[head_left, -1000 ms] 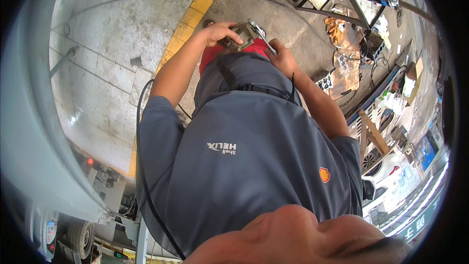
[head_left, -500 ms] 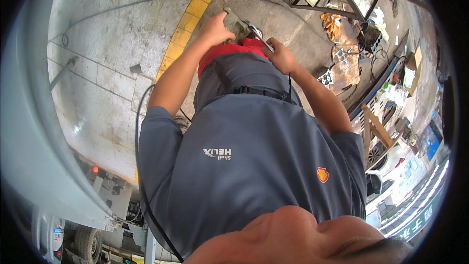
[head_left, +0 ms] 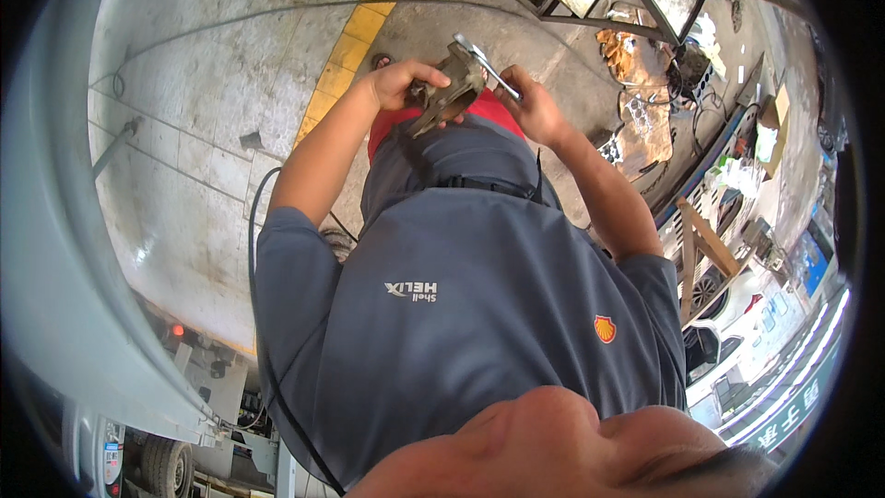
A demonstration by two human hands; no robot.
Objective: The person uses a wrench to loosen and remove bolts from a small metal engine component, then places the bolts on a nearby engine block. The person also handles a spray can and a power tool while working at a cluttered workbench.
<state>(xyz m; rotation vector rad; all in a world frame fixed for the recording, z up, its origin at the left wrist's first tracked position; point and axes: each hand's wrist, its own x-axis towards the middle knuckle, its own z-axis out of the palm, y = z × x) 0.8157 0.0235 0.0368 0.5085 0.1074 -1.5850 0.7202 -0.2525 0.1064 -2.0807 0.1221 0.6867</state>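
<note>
In front of my waist, my left hand point(head_left: 406, 83) is closed round a dirty grey-brown cast metal part point(head_left: 458, 83) that looks like a brake caliper, the thumb lying over its near side. The part is held tilted, with an opening on its side toward me. My right hand point(head_left: 533, 105) grips a shiny metal wrench point(head_left: 489, 65) by its near end. The wrench slants up and left, its far head at the caliper's upper edge; I cannot tell whether it is seated on a bolt.
A metal-framed table point(head_left: 576, 0) stands ahead on the right. Beyond my right arm lie stained cardboard point(head_left: 650, 134), an orange-brown glove point(head_left: 619, 53) and a wooden frame point(head_left: 708, 238). A black hose point(head_left: 258, 249) runs past my left arm. A pale vehicle panel point(head_left: 64, 249) fills the left edge.
The caliper has come up and nearer to me, turned so that its opening shows. Both hands shifted with it, and the wrench head now lies higher, at the caliper's upper edge.
</note>
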